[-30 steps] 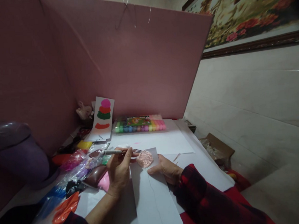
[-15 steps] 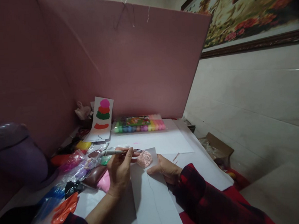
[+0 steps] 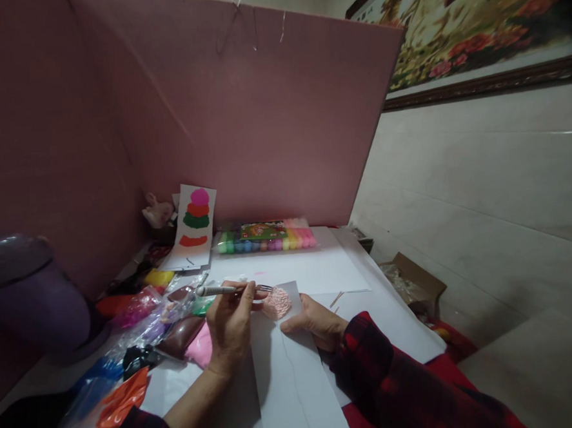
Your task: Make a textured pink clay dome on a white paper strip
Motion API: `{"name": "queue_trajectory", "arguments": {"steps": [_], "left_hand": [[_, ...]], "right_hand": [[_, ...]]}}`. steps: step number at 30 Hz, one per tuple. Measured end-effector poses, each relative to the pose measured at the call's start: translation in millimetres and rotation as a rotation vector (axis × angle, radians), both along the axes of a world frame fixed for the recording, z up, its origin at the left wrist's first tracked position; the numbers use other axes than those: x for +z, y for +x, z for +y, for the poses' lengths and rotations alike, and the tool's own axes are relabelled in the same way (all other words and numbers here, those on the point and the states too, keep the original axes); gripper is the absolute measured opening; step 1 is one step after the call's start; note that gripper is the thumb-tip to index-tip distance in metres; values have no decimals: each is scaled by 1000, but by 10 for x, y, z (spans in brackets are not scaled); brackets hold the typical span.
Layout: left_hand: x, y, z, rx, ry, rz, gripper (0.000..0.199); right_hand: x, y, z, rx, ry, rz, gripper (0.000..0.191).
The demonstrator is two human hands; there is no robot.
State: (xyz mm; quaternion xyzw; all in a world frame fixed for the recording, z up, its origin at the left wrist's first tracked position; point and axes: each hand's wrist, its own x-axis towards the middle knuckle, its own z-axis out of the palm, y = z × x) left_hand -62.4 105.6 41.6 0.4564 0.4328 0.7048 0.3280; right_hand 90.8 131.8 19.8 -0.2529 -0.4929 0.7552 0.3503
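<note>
My left hand (image 3: 231, 324) is closed round a fork (image 3: 218, 290) with a patterned, light handle. Its metal tines reach the left upper edge of a round pink clay piece (image 3: 276, 303), whose surface is rough and textured. The clay lies near the top of a long white paper strip (image 3: 291, 375) with a thin line drawn down it. My right hand (image 3: 316, 322) grips the strip's right edge, thumb on top beside the clay and the other fingers mostly hidden behind.
Bags of coloured clay (image 3: 177, 337) crowd the left side. Behind lie a pack of many-coloured clay (image 3: 265, 236) and a propped card (image 3: 194, 223) with coloured shapes. A purple container (image 3: 29, 301) stands far left; thin sticks (image 3: 336, 299) and an open cardboard box (image 3: 419, 283) are rightward.
Almost nothing differs. The fork's tines stay at the clay's upper left edge, and both hands keep their holds.
</note>
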Motion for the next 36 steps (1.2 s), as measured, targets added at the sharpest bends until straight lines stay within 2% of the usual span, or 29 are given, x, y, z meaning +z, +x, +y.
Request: {"name": "queue_trajectory", "arguments": {"steps": [6,13,22,36], "left_hand": [[16,-4,-13,27,-17,-4,19],[0,18,-6,-2,13,-14,19],[-4,6,-14,6,8,4,18],[-5,39,4,-8,9,-17,20]], "right_hand": [[14,-8,-2,13,-42,-18,45],[44,-8,-16,10,-34,3,52],[38,-10,-17,14,-37,5,44],[45,-7,-13,16,-6,-11,50]]}}
